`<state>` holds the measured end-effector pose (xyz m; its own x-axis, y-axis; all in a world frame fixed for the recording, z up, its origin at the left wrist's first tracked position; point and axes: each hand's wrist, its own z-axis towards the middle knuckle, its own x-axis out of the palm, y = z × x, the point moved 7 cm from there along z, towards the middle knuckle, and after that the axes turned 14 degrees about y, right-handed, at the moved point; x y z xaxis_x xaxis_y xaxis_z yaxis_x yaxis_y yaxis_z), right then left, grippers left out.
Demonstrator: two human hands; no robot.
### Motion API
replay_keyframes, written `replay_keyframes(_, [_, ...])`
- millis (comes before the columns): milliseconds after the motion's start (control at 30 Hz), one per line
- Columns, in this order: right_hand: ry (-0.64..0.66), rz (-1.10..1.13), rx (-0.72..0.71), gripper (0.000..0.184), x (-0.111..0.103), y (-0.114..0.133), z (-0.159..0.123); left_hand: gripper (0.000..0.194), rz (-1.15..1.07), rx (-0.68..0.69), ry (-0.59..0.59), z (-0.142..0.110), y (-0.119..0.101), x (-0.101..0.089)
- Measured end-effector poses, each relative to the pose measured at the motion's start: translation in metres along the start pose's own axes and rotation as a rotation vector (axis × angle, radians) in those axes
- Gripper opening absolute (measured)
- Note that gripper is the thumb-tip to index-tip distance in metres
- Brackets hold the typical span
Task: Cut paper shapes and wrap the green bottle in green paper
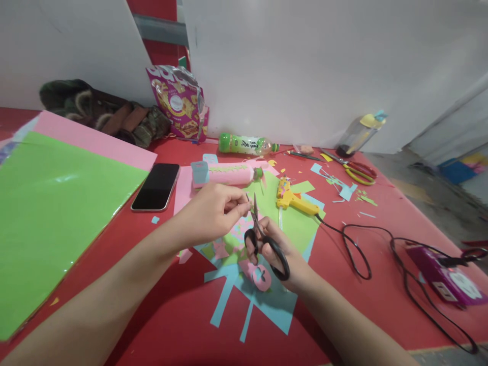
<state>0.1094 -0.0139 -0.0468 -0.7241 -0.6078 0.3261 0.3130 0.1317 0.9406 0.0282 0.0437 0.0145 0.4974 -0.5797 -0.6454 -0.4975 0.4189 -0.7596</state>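
My right hand (pixel 280 244) grips black-handled scissors (pixel 254 217), their blades slightly parted and pointing away from me. Close by the blade tips, my left hand (pixel 223 208) is closed in a pinch on something too small to make out. Beneath both hands lie green and blue paper sheets (pixel 280 310) strewn with pink and blue scraps. A pink paper piece with a round end (pixel 261 277) rests below the scissors. Just beyond the hands, a bottle wrapped in pink paper (pixel 229 174) lies on its side.
A yellow glue gun (pixel 297 201) trails a black cord to a purple power strip (pixel 444 277). A phone (pixel 156 187) and large coloured sheets (pixel 68 203) lie left. Behind are a snack bag (pixel 177 104), a green-labelled bottle (pixel 244 145), red-and-yellow-handled scissors (pixel 358 170) and a clear bottle (pixel 358 134).
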Motion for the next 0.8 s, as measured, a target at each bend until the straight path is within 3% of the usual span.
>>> replay_keyframes(800, [-0.003,0.008,0.083,0.041,0.0003,-0.0045,-0.0001,0.021,0.119,0.034,0.051,-0.0006,0.0010,-0.0017])
